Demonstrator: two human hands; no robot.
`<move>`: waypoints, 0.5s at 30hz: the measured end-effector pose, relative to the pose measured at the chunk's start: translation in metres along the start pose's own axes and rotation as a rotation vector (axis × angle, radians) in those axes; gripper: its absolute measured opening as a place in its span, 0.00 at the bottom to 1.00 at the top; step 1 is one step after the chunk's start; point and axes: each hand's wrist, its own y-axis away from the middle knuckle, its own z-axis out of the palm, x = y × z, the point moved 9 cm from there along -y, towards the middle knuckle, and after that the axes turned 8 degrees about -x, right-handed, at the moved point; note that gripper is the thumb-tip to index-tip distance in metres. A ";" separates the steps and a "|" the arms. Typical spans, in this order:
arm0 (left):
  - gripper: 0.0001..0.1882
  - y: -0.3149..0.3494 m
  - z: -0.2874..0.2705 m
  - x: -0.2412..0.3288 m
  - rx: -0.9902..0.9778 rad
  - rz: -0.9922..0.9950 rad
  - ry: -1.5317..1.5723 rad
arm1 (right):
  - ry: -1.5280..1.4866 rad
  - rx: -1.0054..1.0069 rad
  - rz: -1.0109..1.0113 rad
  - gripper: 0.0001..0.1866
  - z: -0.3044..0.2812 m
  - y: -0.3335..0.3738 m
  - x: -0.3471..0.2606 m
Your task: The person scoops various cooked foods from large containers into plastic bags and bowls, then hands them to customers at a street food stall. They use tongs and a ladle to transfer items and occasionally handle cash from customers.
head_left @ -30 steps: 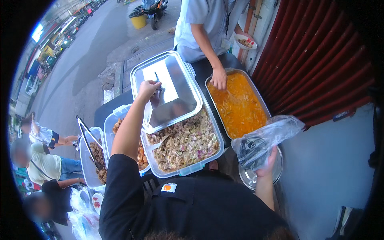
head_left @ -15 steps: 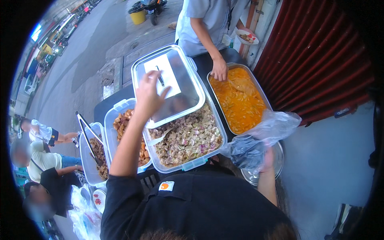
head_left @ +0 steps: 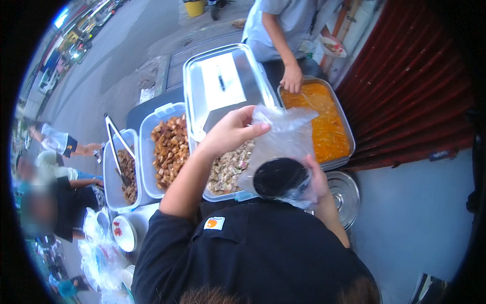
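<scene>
A clear plastic bag [head_left: 286,131] hangs in front of my chest, over the near edge of the tub of chopped mix. At its lower end shows a dark, round, bowl-like shape [head_left: 281,178]; whether it is inside or behind the plastic is hard to tell. My left hand [head_left: 235,130] pinches the bag's upper left edge between thumb and fingers. Lower on the right side, my right hand [head_left: 319,185] grips the bag around the dark shape. Below the bag is the clear tub of chopped pale-brown and purplish mix [head_left: 225,169], with a lidded box top [head_left: 216,71] lying across its far part.
Left are a tub of browned cubes [head_left: 170,149] and a tub of dark meat with tongs [head_left: 119,147]. A co-worker's hand [head_left: 292,77] touches the metal tray of orange noodles [head_left: 324,121]. A round metal lid [head_left: 344,197], plates [head_left: 124,233] and plastic bags [head_left: 98,248] lie nearby.
My left hand has come down from above the clear lid to the bag. The bag has moved left toward my chest, with its dark part turned toward me. The view has shifted slightly.
</scene>
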 end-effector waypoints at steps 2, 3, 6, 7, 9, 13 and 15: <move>0.28 0.030 -0.017 0.025 0.016 0.113 -0.685 | -0.262 -0.156 0.035 0.26 0.011 -0.005 -0.005; 0.28 0.044 -0.024 0.019 0.043 0.000 -0.919 | -0.283 -0.060 -0.024 0.25 0.000 -0.006 -0.014; 0.23 0.077 -0.031 -0.030 -0.056 -0.450 -1.471 | -0.294 -0.084 -0.208 0.25 -0.007 -0.010 -0.044; 0.19 0.084 -0.028 -0.042 -0.098 -0.481 -1.516 | -0.283 -0.154 -0.279 0.25 -0.004 -0.010 -0.054; 0.13 0.090 -0.029 -0.062 -0.129 -0.499 -1.621 | -0.372 -0.101 -0.331 0.25 -0.012 -0.011 -0.062; 0.07 0.084 -0.032 -0.095 -0.263 -0.578 -1.774 | -0.387 -0.270 -0.248 0.29 0.009 -0.018 -0.059; 0.07 0.081 -0.035 -0.092 -0.236 -0.614 -1.813 | -0.466 -0.332 -0.132 0.33 0.020 -0.027 -0.042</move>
